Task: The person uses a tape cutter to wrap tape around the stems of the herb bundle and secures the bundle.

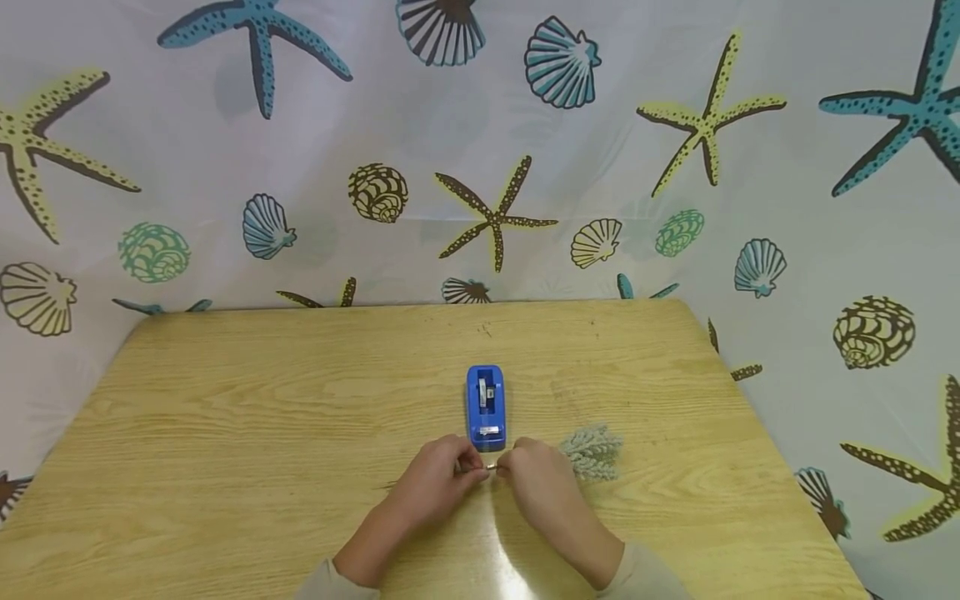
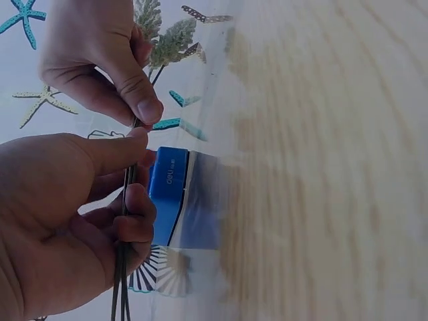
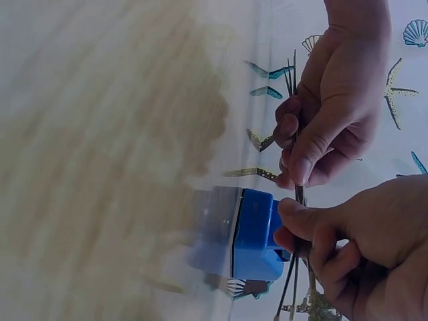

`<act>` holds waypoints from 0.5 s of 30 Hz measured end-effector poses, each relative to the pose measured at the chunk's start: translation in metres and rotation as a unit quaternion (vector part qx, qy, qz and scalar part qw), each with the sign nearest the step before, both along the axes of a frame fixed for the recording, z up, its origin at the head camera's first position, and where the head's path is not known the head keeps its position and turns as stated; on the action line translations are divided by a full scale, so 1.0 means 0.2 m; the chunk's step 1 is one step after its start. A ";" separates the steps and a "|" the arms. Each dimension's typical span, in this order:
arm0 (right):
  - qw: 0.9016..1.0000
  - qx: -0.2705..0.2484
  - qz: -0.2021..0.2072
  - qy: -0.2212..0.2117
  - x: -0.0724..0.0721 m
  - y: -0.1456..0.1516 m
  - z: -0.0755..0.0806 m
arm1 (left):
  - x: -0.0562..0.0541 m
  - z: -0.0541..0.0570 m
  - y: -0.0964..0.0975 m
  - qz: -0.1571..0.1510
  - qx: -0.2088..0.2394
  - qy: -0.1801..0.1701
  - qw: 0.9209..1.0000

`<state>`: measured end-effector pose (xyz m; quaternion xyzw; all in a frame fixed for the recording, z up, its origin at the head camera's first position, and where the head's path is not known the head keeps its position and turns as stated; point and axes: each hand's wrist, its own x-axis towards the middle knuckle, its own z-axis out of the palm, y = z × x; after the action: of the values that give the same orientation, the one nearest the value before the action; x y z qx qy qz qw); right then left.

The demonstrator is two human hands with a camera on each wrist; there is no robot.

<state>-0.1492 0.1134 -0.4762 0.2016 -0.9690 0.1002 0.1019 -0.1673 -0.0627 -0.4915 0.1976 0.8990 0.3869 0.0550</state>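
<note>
Legible in the left wrist view, on the near end of a blue tape dispenser point(image 2: 168, 187) — "deli", with tinier marks beside it too small to read; in the right wrist view, only dim pale lettering.

Pinched between thumb and fingers of the left hand point(image 1: 438, 483), and again by the right hand point(image 1: 542, 483) just beside it: a bundle of thin dark stems point(image 2: 124, 267), above a wooden table point(image 1: 262, 417) and just before the dispenser's near end. Mostly hidden from the head, but plain from both wrists — the stems' run through both grips. Best seen from the head: the dispenser's top, and grey-green flower heads point(image 1: 592, 452) fanned out past the right hand. Behind, a white cloth point(image 1: 420, 250) printed with starfish and shells.
</note>
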 end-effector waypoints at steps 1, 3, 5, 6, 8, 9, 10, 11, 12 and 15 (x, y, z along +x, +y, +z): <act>1.000 -0.002 -0.003 0.003 0.00 0.00 0.00 | 0.00 0.00 0.00 -0.003 0.001 -0.007 1.000; 1.000 -0.007 -0.008 0.004 0.00 0.00 0.00 | 0.00 0.00 -0.01 -0.007 0.003 -0.022 1.000; 1.000 -0.011 -0.011 0.002 0.00 0.00 0.00 | 0.00 0.00 -0.01 -0.010 0.003 -0.028 1.000; 1.000 -0.014 -0.014 -0.001 0.00 -0.01 0.00 | 0.00 0.00 -0.01 -0.011 0.003 -0.028 1.000; 1.000 -0.021 -0.018 -0.006 0.00 -0.01 0.00 | 0.00 0.00 -0.01 -0.010 0.004 -0.023 1.000; 0.999 -0.025 -0.021 -0.008 0.01 -0.01 0.00 | 0.00 0.00 -0.01 -0.009 0.004 -0.017 1.000; 0.999 -0.028 -0.023 -0.010 0.01 -0.01 0.00 | 0.00 0.00 -0.01 -0.007 0.004 -0.011 1.000; 0.999 -0.030 -0.026 -0.013 0.01 -0.02 0.01 | 0.00 0.00 -0.01 -0.005 0.005 -0.004 1.000; 0.999 -0.032 -0.028 -0.016 0.01 -0.02 0.00 | 0.01 0.00 -0.01 -0.003 0.006 0.002 1.000; 0.998 -0.035 -0.036 -0.024 0.01 -0.02 0.01 | 0.01 0.00 0.00 0.004 0.009 0.012 1.000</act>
<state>-0.1475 0.1087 -0.4749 0.1608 -0.9737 0.1348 0.0891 -0.1651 -0.0633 -0.4907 0.1990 0.8968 0.3931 0.0404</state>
